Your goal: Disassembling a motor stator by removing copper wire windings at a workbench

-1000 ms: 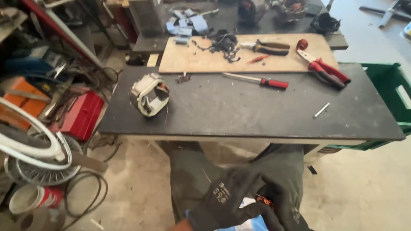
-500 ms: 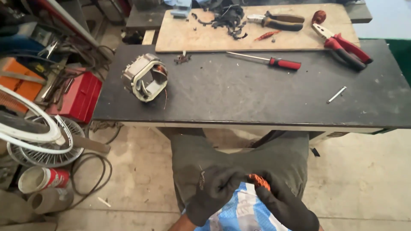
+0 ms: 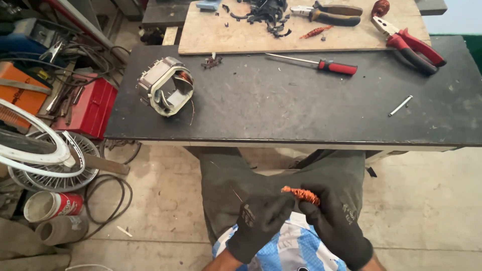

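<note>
Both my hands wear black gloves and meet over my lap, below the table's front edge. Between them is a small bundle of copper wire (image 3: 301, 193). My left hand (image 3: 258, 226) pinches its left end and my right hand (image 3: 337, 228) grips its right end. A thin strand of wire (image 3: 236, 194) trails up and left from the left hand across my grey trousers. On the dark table (image 3: 301, 110) at the left lies a motor stator (image 3: 166, 86) with a copper winding and a loose wire.
A red-handled screwdriver (image 3: 321, 64) and a small metal pin (image 3: 400, 106) lie on the table. A wooden board (image 3: 216, 37) at the back holds pliers (image 3: 331, 12), red cutters (image 3: 411, 42) and black scraps. Left on the floor: red toolbox (image 3: 93, 108), fan guard (image 3: 45, 155), can (image 3: 52, 206).
The view has tilted down and closer, so the table sits higher in frame. My hands have risen into view on my lap and now hold the copper bundle between them.
</note>
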